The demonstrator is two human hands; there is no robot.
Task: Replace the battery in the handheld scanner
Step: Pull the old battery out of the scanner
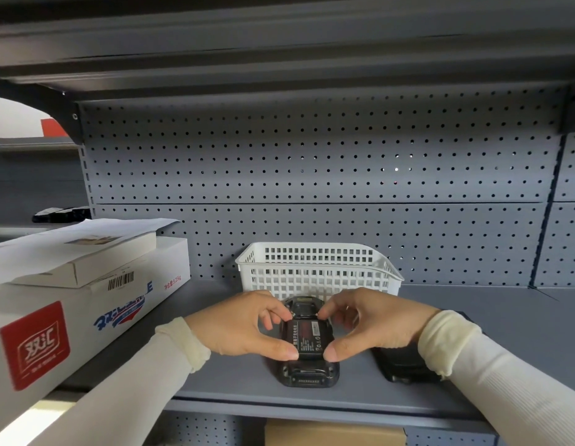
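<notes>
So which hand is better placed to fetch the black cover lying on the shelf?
Probably the right hand: the black cover lies just beside and under its wrist, right of the scanner. The left hand would have to cross over the battery.

A single wide-angle view from the person's head looks forward and slightly down into a grey shelf bay, close enough that both forearms enter from the bottom corners. The pegboard back panel faces the lens squarely, the upper shelf's underside fills the top, and straight edges bow outward near the borders.
</notes>
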